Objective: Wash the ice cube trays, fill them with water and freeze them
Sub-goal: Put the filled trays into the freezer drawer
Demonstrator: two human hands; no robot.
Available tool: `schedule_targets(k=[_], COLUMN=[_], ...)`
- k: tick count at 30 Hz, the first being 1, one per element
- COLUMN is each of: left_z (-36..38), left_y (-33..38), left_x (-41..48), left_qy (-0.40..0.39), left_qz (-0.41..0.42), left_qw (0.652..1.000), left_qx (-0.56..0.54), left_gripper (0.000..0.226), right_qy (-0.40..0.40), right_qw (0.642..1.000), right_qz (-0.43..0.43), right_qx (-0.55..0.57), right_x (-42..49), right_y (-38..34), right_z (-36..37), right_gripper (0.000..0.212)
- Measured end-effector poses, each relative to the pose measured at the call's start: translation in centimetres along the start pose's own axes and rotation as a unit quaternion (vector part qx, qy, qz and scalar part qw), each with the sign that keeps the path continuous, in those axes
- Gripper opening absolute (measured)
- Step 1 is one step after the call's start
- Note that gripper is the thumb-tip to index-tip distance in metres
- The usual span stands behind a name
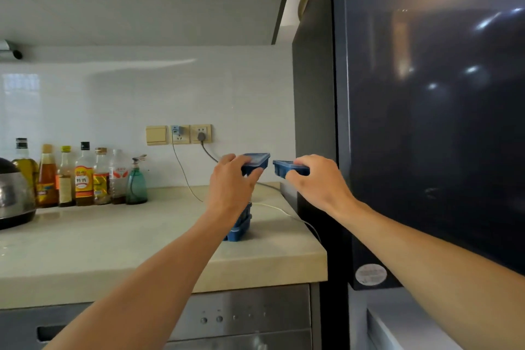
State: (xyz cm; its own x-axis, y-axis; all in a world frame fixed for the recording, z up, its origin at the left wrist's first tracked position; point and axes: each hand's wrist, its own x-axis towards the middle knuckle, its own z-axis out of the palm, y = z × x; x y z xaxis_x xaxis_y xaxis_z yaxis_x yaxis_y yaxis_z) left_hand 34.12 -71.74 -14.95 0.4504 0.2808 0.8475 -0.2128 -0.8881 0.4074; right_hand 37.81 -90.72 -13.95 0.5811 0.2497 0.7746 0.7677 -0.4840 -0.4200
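Note:
Each of my hands holds one blue ice cube tray in the air above the right end of the counter. My left hand (231,179) grips a blue tray (257,163) by its near end. My right hand (318,179) grips a second blue tray (284,168) level with the first; a small gap separates the two. Below my left forearm, a stack of more blue trays (241,226) stands on the beige counter (113,250), partly hidden by the arm.
A dark fridge (426,122) stands right of the counter, its door open toward me. Several bottles (82,179) line the back wall beside a metal cooker (12,193). Cables (187,176) run from wall sockets over the counter. A steel dishwasher (241,318) sits under it.

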Motion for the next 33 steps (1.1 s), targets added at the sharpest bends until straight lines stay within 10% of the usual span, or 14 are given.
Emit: schedule_targets(k=[17, 33], left_z=[8.7, 29.1], left_y=[12.9, 18.8], left_x=[-16.5, -27.7], left_qy=[-0.091, -0.381], left_qz=[0.138, 0.116], left_qw=[0.982, 0.917], left_qx=[-0.093, 0.032], left_gripper=[0.034, 0.034], right_qy=[0.044, -0.173], right_qw=[0.993, 0.936], right_qz=[0.072, 0.223], right_qx=[-0.081, -0.21], right_x=[-19.1, -27.2], right_y=[12.9, 36.0], right_z=[-14.7, -17.2], right_gripper=[0.039, 0.031])
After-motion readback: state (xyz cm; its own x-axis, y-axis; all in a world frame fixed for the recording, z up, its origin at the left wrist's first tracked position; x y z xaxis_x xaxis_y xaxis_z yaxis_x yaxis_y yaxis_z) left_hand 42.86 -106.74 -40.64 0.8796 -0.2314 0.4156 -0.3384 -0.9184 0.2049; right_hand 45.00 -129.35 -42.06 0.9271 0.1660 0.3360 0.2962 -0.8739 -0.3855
